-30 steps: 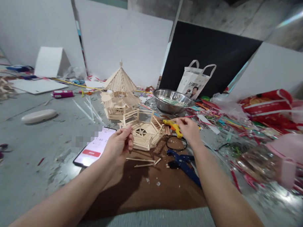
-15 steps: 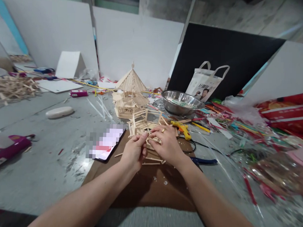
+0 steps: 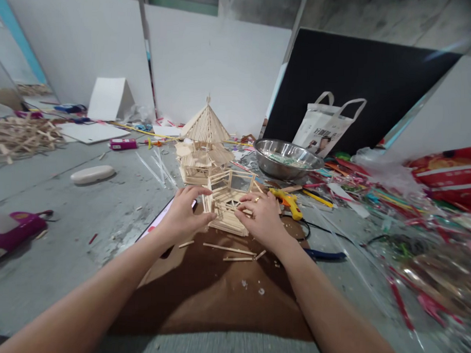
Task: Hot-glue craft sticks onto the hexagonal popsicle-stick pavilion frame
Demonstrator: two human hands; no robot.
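A small open frame built of wooden sticks (image 3: 230, 197) stands at the far edge of a brown cardboard sheet (image 3: 216, 294). My left hand (image 3: 183, 213) curls round the frame's left side, thumb and fingers closed on it. My right hand (image 3: 259, 216), with a ring on one finger, pinches the frame's front right edge. A few loose wooden sticks (image 3: 229, 251) lie on the cardboard just in front of my hands. Behind the frame stands a finished stick pavilion with a pointed roof (image 3: 203, 144).
A yellow glue gun (image 3: 286, 201) and blue pliers (image 3: 325, 255) lie right of the frame. A steel bowl (image 3: 288, 159), a white tote bag (image 3: 326, 125) and coloured litter fill the right side. A phone (image 3: 160, 223), white case (image 3: 92, 174) and stick pile (image 3: 20, 135) lie left.
My right hand left the glue gun and came to the stick frame. Both hands then moved from in front of the frame to grip its sides. The camera turned left.
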